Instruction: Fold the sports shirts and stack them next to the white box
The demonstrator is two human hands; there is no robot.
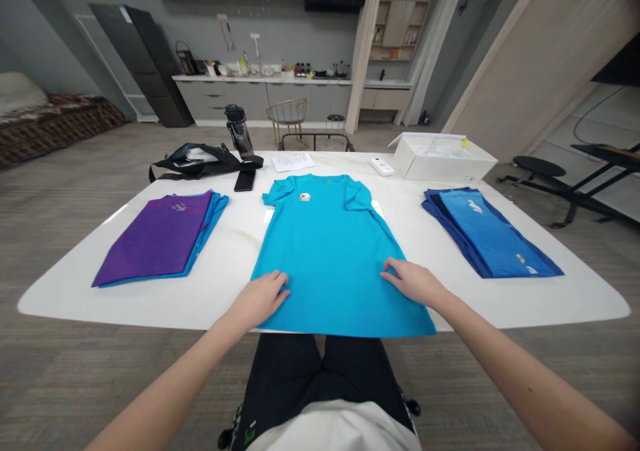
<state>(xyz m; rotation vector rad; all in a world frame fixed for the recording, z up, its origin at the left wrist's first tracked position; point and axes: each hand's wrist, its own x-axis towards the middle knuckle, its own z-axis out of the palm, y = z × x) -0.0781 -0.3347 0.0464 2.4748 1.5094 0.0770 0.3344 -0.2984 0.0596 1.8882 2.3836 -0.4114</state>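
Observation:
A turquoise short-sleeved T-shirt (330, 251) lies flat and spread out on the white table, its neckline toward the far side and its hem along the near edge. A small white and red logo shows on its chest. My left hand (261, 296) rests at the shirt's left side near the hem, fingers loosely bent, with a gap between thumb and forefinger. Over the right side, my right hand (414, 282) touches the cloth, thumb and forefinger apart. Neither hand visibly grips the fabric.
A purple folded shirt (160, 238) tops a stack at left; blue folded shirts (493, 231) lie at right. Farther back are a black bag (197, 161), bottle (240, 131), phone (245, 180), paper sheet (293, 162), small white device (383, 166) and white box (443, 158).

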